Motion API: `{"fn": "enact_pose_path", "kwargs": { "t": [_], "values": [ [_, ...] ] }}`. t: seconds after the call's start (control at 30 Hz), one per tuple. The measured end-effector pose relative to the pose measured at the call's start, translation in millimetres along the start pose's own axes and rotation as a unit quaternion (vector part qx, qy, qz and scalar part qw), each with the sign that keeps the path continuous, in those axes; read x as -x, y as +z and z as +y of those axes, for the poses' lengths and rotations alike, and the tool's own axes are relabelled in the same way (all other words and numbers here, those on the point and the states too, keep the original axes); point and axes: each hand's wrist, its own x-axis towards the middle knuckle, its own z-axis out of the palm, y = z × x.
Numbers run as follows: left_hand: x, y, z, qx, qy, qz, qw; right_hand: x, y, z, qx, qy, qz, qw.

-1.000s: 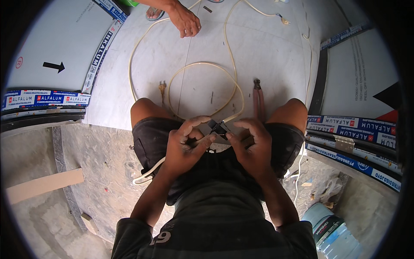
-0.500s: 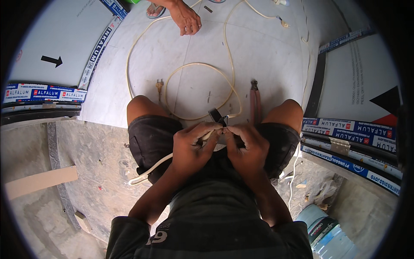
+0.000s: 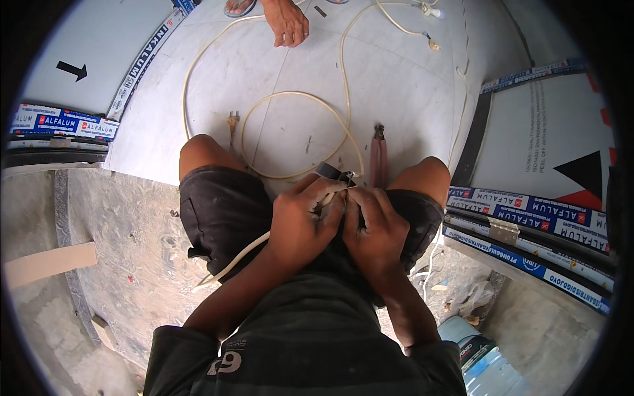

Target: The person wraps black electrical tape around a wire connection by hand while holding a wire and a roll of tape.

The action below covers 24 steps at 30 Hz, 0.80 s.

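Two bare hands are working close together above the lap, viewed from the head. The left hand [image 3: 307, 218] is curling inward, its thumb and forefinger closing on a cream cable [image 3: 246, 253] that is running in across the left thigh. The right hand [image 3: 376, 224] is bending its fingers toward the palm, thumb and forefinger drawing together just beside the left fingertips; whatever it is pinching is too small to tell. A black fitting [image 3: 328, 171] is lying just beyond the fingertips, between the knees; whether the left fingers are gripping it cannot be told. A looped cable [image 3: 297, 93] is spreading over the white tiled floor [image 3: 409, 79], with one end reaching toward the right side of the fitting. Near the left knee, a two-pin plug [image 3: 233, 121] is pointing its pins away from the person. Near the right knee, pliers with reddish handles [image 3: 378, 155] are resting with their head turned away. At the far edge, a co-worker's hand [image 3: 287, 23] is hanging above the tiles, fingers loosely bent. A clear blue bottle [image 3: 489, 366] is lying at the lower right.
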Motion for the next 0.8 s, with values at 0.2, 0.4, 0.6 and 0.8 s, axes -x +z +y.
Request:
{"fn": "enact_pose_path", "kwargs": {
  "t": [0.2, 0.4, 0.6, 0.8],
  "values": [
    [5, 10, -5, -0.058, 0.007, 0.009, 0.998, -3, -13, 12, 0.070, -0.081, -0.058, 0.993],
    [7, 17, -5, -0.079, 0.020, -0.006, 0.997, -13, -36, 29, 0.215, -0.256, -0.168, 0.927],
    [9, 22, -7, -0.086, 0.017, -0.070, 0.994, -30, -54, 31, 0.233, -0.288, -0.254, 0.893],
    [18, 25, -14, -0.089, 0.058, -0.098, 0.989, -66, -69, 26, 0.102, -0.154, -0.363, 0.913]
  ]
}}
